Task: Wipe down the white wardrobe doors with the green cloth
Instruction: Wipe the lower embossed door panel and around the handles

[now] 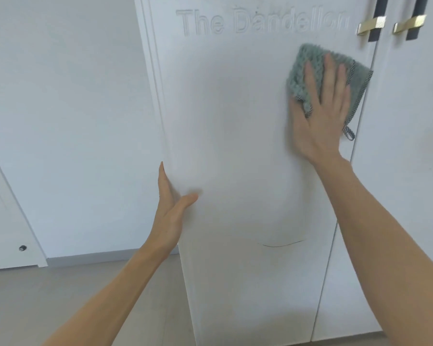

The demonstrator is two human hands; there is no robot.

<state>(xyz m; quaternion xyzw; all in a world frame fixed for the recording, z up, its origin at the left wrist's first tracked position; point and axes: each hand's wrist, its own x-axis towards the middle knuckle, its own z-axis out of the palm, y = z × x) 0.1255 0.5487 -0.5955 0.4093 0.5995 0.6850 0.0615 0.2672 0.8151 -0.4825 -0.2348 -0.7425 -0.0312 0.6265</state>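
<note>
The green cloth (310, 71) is pressed flat against the left wardrobe door (235, 146) in the upper right of the frame, just left of the seam where that door meets the right wardrobe door (410, 171). It is folded, its waffle weave shows at the upper left edge, and a dark-checked trim runs down its right side to a small hanging loop (349, 132) that dangles below the palm. The cloth is covered by the right hand (323, 116), whose fingers are held straight and only slightly spread, pointing up the door – nothing is curled round the fabric; it is held to the panel by pressure alone.

The left hand (171, 208) is seen lower, near the middle of the frame, laid against the left edge of the same door. Its fingers are straight and close together along the edge, and the thumb is splayed out to the right onto the door face. Nothing is held in it.

Raised lettering (263, 21) reading "The Dandelion" is seen across the top of the left door. Two handles – dark bars on brass mounts – are seen at the upper right, the left handle (375, 24) and the right handle (411, 23), one either side of the seam. A thin dark curved mark (283, 244) is visible on the left door, lower down.

A white wall (68, 121) fills the left of the frame, with a grey floor (85, 295) beneath it.
</note>
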